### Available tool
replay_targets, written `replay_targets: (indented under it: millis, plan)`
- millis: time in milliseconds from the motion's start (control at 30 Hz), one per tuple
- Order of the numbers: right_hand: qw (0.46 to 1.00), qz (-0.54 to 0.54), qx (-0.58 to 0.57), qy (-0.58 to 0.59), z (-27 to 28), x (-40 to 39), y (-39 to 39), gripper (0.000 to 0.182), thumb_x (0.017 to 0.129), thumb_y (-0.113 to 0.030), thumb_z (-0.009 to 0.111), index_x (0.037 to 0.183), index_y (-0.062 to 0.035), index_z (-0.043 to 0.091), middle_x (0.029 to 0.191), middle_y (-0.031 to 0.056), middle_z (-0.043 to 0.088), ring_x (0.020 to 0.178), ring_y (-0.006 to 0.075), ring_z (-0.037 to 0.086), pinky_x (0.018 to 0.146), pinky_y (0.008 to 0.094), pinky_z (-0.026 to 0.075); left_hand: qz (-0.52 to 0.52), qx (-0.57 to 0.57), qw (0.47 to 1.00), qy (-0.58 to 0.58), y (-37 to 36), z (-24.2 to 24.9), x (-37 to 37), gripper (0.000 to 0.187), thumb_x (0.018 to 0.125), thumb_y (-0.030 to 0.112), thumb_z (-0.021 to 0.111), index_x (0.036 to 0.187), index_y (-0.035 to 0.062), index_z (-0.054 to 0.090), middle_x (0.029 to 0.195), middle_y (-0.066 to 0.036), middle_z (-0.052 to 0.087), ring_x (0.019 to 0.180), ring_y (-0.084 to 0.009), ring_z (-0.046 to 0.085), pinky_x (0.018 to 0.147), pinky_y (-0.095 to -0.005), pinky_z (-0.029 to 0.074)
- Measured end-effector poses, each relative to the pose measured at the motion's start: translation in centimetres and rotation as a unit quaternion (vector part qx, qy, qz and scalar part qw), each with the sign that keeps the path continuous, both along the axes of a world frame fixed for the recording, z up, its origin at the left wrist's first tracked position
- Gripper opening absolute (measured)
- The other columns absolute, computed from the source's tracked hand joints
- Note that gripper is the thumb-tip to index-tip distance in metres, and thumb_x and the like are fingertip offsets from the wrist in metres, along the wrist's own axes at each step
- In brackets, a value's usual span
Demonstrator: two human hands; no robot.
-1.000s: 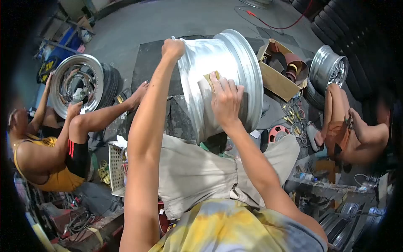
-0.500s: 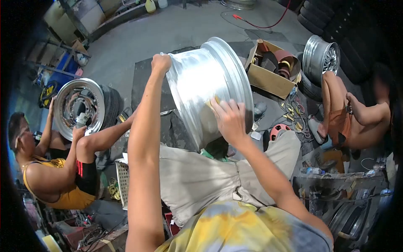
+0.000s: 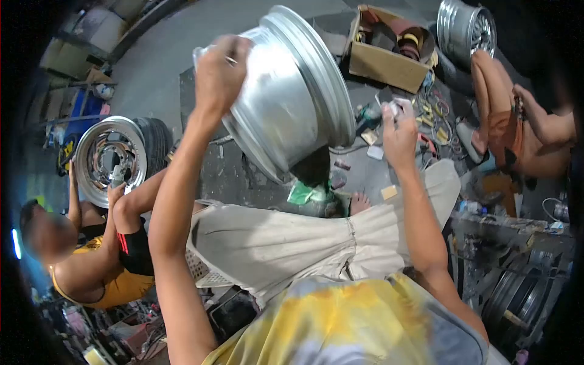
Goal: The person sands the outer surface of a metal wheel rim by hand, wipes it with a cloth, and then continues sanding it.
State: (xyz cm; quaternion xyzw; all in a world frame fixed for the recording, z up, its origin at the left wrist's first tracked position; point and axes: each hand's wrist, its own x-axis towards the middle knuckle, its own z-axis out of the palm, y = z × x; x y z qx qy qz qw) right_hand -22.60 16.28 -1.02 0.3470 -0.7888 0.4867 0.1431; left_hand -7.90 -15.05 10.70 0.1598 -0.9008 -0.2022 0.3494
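Observation:
A silvery wheel rim (image 3: pixel 277 91) stands tilted in front of me, its polished barrel facing me. My left hand (image 3: pixel 220 76) is at its upper left edge, fingers curled together and slightly blurred. Whether they grip the rim or a small thing is hidden. My right hand (image 3: pixel 399 137) is apart from the rim on its right, fingers closed on a small pale, shiny piece (image 3: pixel 396 109) whose kind I cannot make out. A small yellowish pad (image 3: pixel 389 193) lies by my right trouser leg, and a green cloth (image 3: pixel 307 193) is below the rim.
A cardboard box (image 3: pixel 389 67) of abrasive rolls stands behind on the right, near tangled cables (image 3: pixel 441 115). On the left a co-worker (image 3: pixel 106 267) holds a tool at another wheel (image 3: pixel 109 161). Another person (image 3: pixel 517 134) sits at right, close to a spoked wheel (image 3: pixel 465 30).
My right hand has left the barrel and moved right, now holding a pale piece; the yellowish pad lies by my leg. My left hand looks nearer, and the rim appears higher in view.

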Motion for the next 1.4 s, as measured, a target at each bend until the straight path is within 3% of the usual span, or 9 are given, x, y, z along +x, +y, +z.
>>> replay_targets:
  millis: [67, 133, 267, 433, 567, 833, 1033, 1233, 1400]
  plan:
    - [0.998, 0.014, -0.002, -0.06, 0.7, 0.4, 0.5, 0.026, 0.104, -0.017, 0.06, 0.101, 0.0072, 0.069, 0.099, 0.0173, 0.064, 0.086, 0.0341, 0.064, 0.079, 0.0416, 0.05, -0.2, 0.128, 0.953, -0.189, 7.8, 0.3, 2.3, 0.027, 0.103, 0.024, 0.062, 0.108, 0.0003, 0.074, 0.087, -0.015, 0.072, 0.079, -0.0242, 0.07, 0.074, -0.0348, 0.055]
    - [0.996, 0.035, -0.057, -0.059, 2.8, 1.1, -0.5, 0.026, 0.103, -0.019, 0.063, 0.1, 0.0064, 0.069, 0.089, 0.0131, 0.066, 0.072, 0.0306, 0.062, 0.071, 0.0381, 0.048, -0.377, 0.084, 0.856, -0.344, 12.0, -3.6, 3.0, 0.031, 0.105, 0.027, 0.059, 0.105, -0.0009, 0.073, 0.088, -0.02, 0.073, 0.082, -0.0346, 0.071, 0.077, -0.0446, 0.055]
    - [0.992, 0.036, -0.101, -0.07, 4.1, 1.7, -1.0, 0.022, 0.099, -0.016, 0.068, 0.098, 0.0051, 0.069, 0.087, 0.0107, 0.064, 0.07, 0.0213, 0.057, 0.069, 0.0343, 0.047, -0.329, 0.016, 0.637, -0.697, 14.9, -17.3, 1.6, 0.053, 0.091, 0.046, 0.072, 0.122, 0.0024, 0.071, 0.11, -0.029, 0.073, 0.107, -0.0411, 0.072, 0.092, -0.0479, 0.058]
    - [0.989, 0.0, -0.124, -0.083, 3.8, 0.4, -0.6, 0.021, 0.093, -0.016, 0.075, 0.097, 0.0041, 0.07, 0.085, 0.008, 0.064, 0.07, 0.0177, 0.057, 0.068, 0.0326, 0.047, -0.203, -0.093, 0.803, -0.553, 16.8, -34.3, 5.8, 0.055, 0.076, 0.043, 0.088, 0.117, 0.0097, 0.071, 0.106, -0.016, 0.076, 0.099, -0.032, 0.075, 0.084, -0.0438, 0.061]
    - [0.983, 0.008, -0.094, -0.156, 3.7, 0.3, -0.4, 0.022, 0.089, -0.016, 0.08, 0.095, 0.0031, 0.071, 0.083, 0.006, 0.064, 0.071, 0.0138, 0.056, 0.066, 0.0305, 0.046, -0.239, -0.075, 0.717, -0.65, 14.9, -38.6, 7.0, 0.042, 0.08, 0.029, 0.083, 0.114, 0.0088, 0.071, 0.107, -0.019, 0.073, 0.105, -0.0338, 0.073, 0.084, -0.0461, 0.061]
    - [0.978, 0.044, -0.072, -0.189, 4.0, 1.4, -0.8, 0.022, 0.088, -0.013, 0.077, 0.089, 0.0024, 0.061, 0.084, 0.0085, 0.064, 0.069, 0.0158, 0.058, 0.065, 0.033, 0.046, -0.239, 0.09, 0.787, -0.561, 13.8, -22.6, 5.3, 0.028, 0.085, 0.012, 0.073, 0.109, 0.0009, 0.065, 0.105, -0.028, 0.068, 0.107, -0.045, 0.066, 0.093, -0.0528, 0.054]
    - [0.991, 0.077, -0.108, -0.031, 2.9, 1.6, -2.1, 0.022, 0.082, -0.005, 0.071, 0.101, 0.0033, 0.062, 0.103, 0.0122, 0.063, 0.079, 0.0258, 0.06, 0.075, 0.0372, 0.049, -0.31, 0.092, 0.855, -0.405, 10.5, -9.2, 6.5, 0.017, 0.087, 0.003, 0.057, 0.1, -0.0006, 0.065, 0.093, -0.026, 0.069, 0.092, -0.0431, 0.07, 0.084, -0.0518, 0.053]
    - [0.986, 0.127, -0.051, -0.09, 2.1, 2.5, -2.2, 0.021, 0.084, -0.011, 0.071, 0.095, 0.0024, 0.059, 0.094, 0.0133, 0.056, 0.081, 0.0284, 0.058, 0.077, 0.0399, 0.048, -0.062, 0.163, 0.916, -0.361, 3.7, 5.6, 7.3, 0.022, 0.087, 0.003, 0.049, 0.093, -0.0033, 0.069, 0.074, -0.012, 0.063, 0.073, -0.019, 0.064, 0.07, -0.0368, 0.053]
    - [0.986, 0.142, -0.009, -0.085, 2.1, 3.3, -2.1, 0.025, 0.084, -0.014, 0.074, 0.09, 0.0023, 0.056, 0.091, 0.0137, 0.052, 0.08, 0.0316, 0.057, 0.075, 0.0414, 0.048, 0.046, -0.021, 0.976, -0.212, -8.7, 10.6, 6.3, 0.02, 0.089, 0.005, 0.05, 0.093, -0.0032, 0.068, 0.076, -0.014, 0.064, 0.069, -0.0229, 0.063, 0.069, -0.0388, 0.052]
